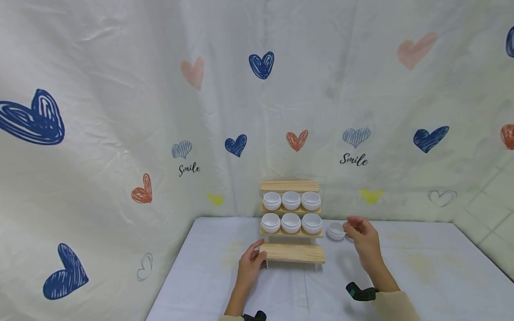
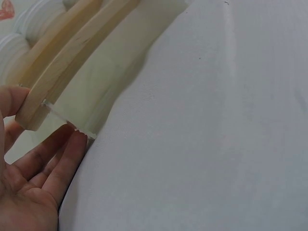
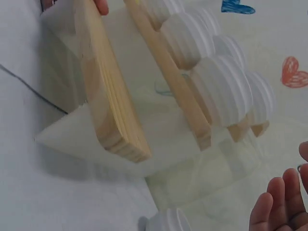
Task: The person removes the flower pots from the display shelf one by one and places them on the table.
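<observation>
A tiered wooden stand with pale supports stands at the back of the table. My left hand holds the left end of its lowest tier. In the left wrist view the thumb lies at the board's end, with other fingers by the clear support below. White ribbed bowls fill the middle tier and the one above. Right of the stand, my right hand is beside a white bowl on the table. Its fingers are loosely extended in the right wrist view, with nothing visible between them.
The lowest and top boards of the stand bear no bowls. A white cloth covers the table. Right behind it hangs a pale curtain printed with hearts. Dark straps with small devices sit on both wrists.
</observation>
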A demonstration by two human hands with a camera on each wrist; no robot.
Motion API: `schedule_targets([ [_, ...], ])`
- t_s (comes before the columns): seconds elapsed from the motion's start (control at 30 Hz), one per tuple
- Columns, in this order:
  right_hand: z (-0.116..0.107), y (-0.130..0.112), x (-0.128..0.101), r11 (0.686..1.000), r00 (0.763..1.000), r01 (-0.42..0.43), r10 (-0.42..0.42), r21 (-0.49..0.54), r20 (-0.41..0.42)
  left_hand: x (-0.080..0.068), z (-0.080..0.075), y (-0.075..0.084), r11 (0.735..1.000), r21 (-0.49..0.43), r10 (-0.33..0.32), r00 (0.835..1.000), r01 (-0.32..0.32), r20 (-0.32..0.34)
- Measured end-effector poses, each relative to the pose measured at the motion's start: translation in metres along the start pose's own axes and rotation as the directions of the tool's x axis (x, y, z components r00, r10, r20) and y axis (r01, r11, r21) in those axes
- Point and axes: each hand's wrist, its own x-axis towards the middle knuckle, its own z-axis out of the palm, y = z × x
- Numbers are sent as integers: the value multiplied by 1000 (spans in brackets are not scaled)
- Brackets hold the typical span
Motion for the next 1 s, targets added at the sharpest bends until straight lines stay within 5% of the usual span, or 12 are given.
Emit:
schedule_targets([
  [0.4,38,-10,-14,992,993,78,-68,-96,100,-1,-1,3,999,-45,0,1000,1,18],
  [1.0,62,1,-13,993,983,45,-25,-107,183,-1,0,0,998,-59,16,1000,-16,14],
])
